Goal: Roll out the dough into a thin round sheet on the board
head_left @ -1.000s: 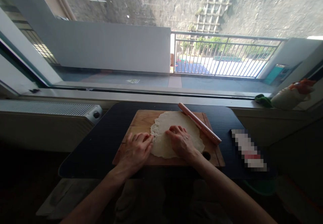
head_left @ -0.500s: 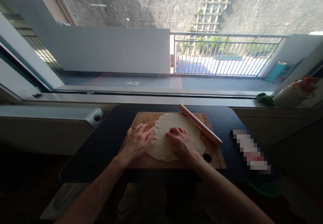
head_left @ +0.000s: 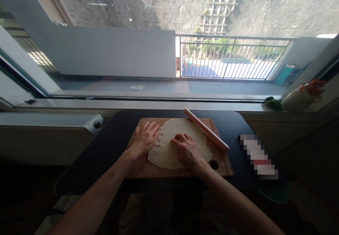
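Observation:
A thin, rolled-out sheet of dough [head_left: 169, 159] with a ragged edge lies on a wooden cutting board [head_left: 137, 171]. My left hand [head_left: 144, 137] rests flat, fingers stretched out, on the board at the dough's left edge, where the dough looks crumpled. Over the middle of the sheet is my right hand [head_left: 186, 150], its fingers curled down against the dough; whatever they may pinch is hidden beneath them. A pink rolling pin [head_left: 206, 130] lies slantwise across the board's right side, touching or just beside the dough.
The board sits on a dark table [head_left: 106, 150]. To its right lies a blurred-out rectangular object [head_left: 258, 157]. A radiator [head_left: 50, 122] stands at the left. Behind the table runs a windowsill [head_left: 137, 105] bearing a green cloth-like item [head_left: 272, 103] and a pale pot [head_left: 298, 99].
My left hand has shifted slightly away from me and toward the dough, its fingers now flatter. My right hand stays curled on the dough. The whole view has turned a little to the right.

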The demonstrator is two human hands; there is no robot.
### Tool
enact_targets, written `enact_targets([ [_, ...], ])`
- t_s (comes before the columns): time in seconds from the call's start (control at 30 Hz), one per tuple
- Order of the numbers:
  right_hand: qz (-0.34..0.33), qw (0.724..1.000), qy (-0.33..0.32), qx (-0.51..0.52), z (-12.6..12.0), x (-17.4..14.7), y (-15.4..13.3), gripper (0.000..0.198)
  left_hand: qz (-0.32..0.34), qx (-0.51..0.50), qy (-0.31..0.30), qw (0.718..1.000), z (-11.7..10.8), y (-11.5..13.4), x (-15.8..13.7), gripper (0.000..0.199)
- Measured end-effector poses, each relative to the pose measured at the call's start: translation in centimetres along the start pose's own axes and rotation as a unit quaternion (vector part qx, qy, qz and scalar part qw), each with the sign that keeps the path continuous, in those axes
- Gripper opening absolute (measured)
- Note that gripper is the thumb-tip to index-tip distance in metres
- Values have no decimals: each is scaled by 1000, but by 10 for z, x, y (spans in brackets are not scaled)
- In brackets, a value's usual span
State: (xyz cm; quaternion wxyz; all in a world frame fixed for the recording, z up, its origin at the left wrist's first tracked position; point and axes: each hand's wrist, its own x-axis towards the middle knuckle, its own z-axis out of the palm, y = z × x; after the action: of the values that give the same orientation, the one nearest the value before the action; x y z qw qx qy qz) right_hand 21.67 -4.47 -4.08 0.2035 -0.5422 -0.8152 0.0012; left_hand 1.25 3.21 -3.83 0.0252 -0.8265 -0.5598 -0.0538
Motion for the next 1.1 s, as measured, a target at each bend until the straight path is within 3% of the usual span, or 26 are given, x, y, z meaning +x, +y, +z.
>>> enact_targets([
  [0.13, -1, 1000, 7, 3, 0, 0, 0, 23, 4, -8, -5, 1000, 2, -1, 2, 49],
  [0.27, -2, 1000, -1, 1, 0, 0, 0, 23, -13, -5, 70, 997, -1, -3, 0, 45],
  [0.4, -1, 1000, -5, -1, -2, 0, -1, 23, -2, -19, 60, 998, -5, -2, -2, 41],
  [0.53, 4, 1000, -7, -1, -2, -1, -2, 23, -12, -6, 91, 996, -9, 0, -1, 43],
  [0.67, 3, 1000, -2, 3, -2, 0, -2, 23, -4, -8, 38, 999, -9, 3, 2, 41],
  [0.77, 3, 1000, -2, 6, -2, -1, -2, 25, -6, -12, 58, 998, -7, 4, 3, 43],
  [0.9, 7, 1000, 3, 11, 1, -2, -4, 25, -14, -33, 40, 999, -13, 6, 9, 41],
  [1.1, 9, 1000, 17, 21, -19, 25, 27, 32, -53, -99, 14, 994, -43, 26, 55, 36],
])
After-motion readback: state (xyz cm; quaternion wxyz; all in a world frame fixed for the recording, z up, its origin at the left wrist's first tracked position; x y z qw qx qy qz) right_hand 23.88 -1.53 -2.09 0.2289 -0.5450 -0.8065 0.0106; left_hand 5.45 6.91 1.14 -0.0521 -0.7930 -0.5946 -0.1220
